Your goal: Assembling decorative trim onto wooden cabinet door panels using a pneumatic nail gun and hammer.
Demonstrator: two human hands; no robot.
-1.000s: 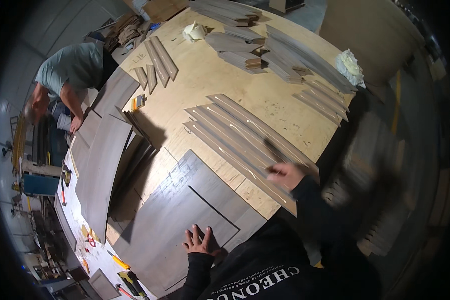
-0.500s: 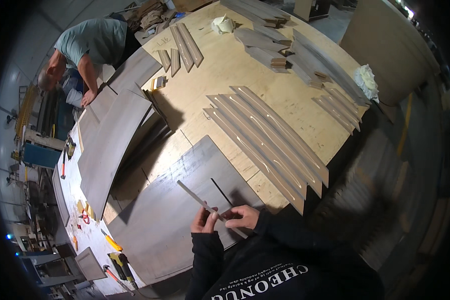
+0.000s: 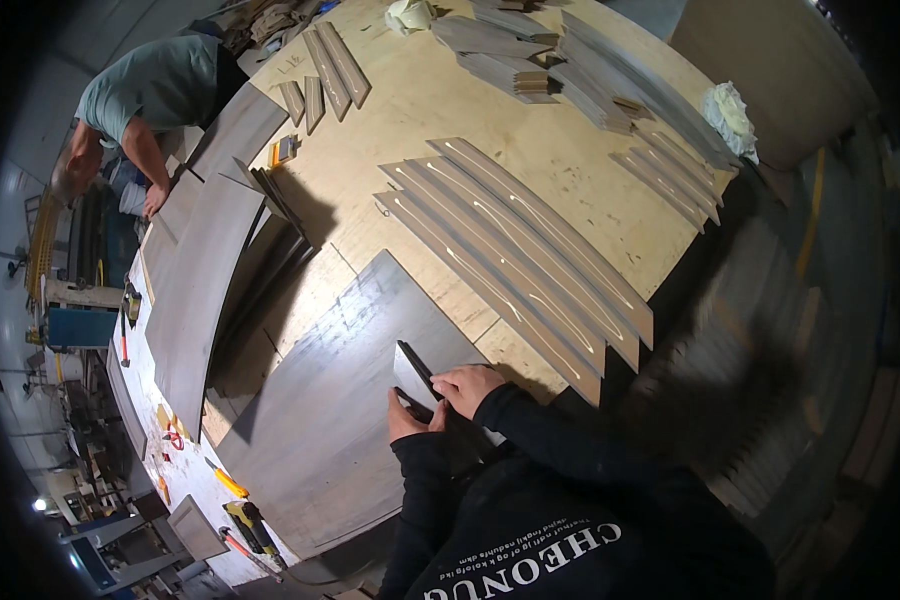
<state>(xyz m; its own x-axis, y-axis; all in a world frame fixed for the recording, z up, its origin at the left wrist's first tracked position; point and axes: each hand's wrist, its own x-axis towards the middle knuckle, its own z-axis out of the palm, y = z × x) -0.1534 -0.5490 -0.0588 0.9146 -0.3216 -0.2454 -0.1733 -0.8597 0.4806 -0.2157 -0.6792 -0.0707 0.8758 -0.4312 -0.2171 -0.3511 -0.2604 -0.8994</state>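
A grey wood strip (image 3: 410,377) with a dark edge stands out over a large grey wood-grain panel (image 3: 320,430) in front of me. My left hand (image 3: 415,417) grips its left side, thumb and fingers closed on it. From the right, my right hand (image 3: 467,389) has its fingers closed on the strip's dark edge. The strip's near end runs down toward my body and is partly hidden by my hands and sleeves. Right of the panel, several mitred strips (image 3: 510,262) lie side by side with wavy lines of pale glue on them.
A co-worker (image 3: 152,92) leans over the table's far left. Curved grey panels (image 3: 195,300) stand raised at left. A utility knife (image 3: 228,480), a yellow-black tool (image 3: 252,527) and a hammer (image 3: 250,553) lie at the near left edge. Stacked grey strips (image 3: 500,55) sit at the back.
The strip in my hands has turned, so a broader pale face and dark edge show. My left hand has lowered its grip, and my right hand has moved up. The view has shifted slightly.
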